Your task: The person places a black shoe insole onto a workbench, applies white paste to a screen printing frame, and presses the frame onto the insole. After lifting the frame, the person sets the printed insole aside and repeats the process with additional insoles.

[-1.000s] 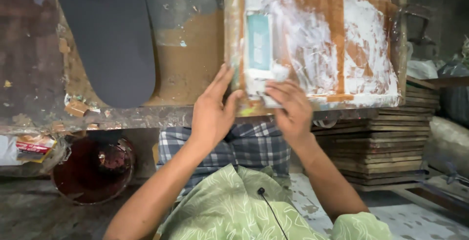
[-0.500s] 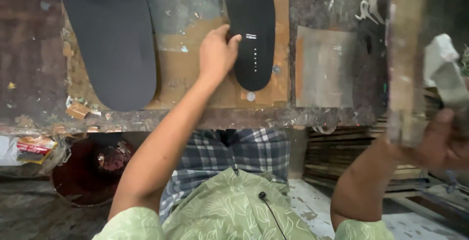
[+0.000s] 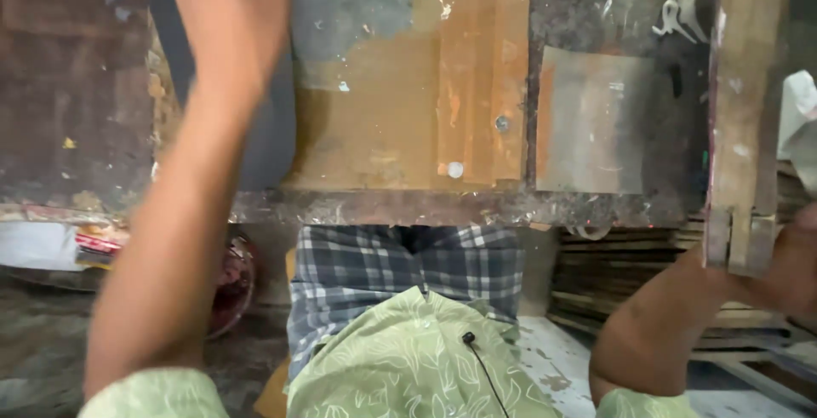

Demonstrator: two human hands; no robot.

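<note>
The wooden frame (image 3: 739, 120) stands on edge at the right end of the worktable (image 3: 400, 94), upright and seen nearly edge-on, its lower corner notched where two battens meet. The right hand (image 3: 787, 269) has it by that bottom corner, fingers closed around the wood from below and behind; the frame's upper part runs out of sight past the top of the view. It looks stiff and fairly light for its size, rough-sawn and smeared with dried paste, so it should not slip, though a hold at one low corner leaves the tall part free to swing, and a grip further up the side batten would steady it better. A scrap of white cloth (image 3: 800, 124) shows just beyond it at the edge.

The left hand (image 3: 230, 18) is raised over the far left of the table, blurred; whether its fingers are spread or closed around something I cannot tell. A dark sole-shaped piece (image 3: 277, 128) lies flat just beside that forearm, half hidden. Below the table edge sit a checked cloth over the lap, a dark red bowl (image 3: 225, 286) on the floor to the left, and a stack of wooden boards (image 3: 621, 269) to the right.
</note>
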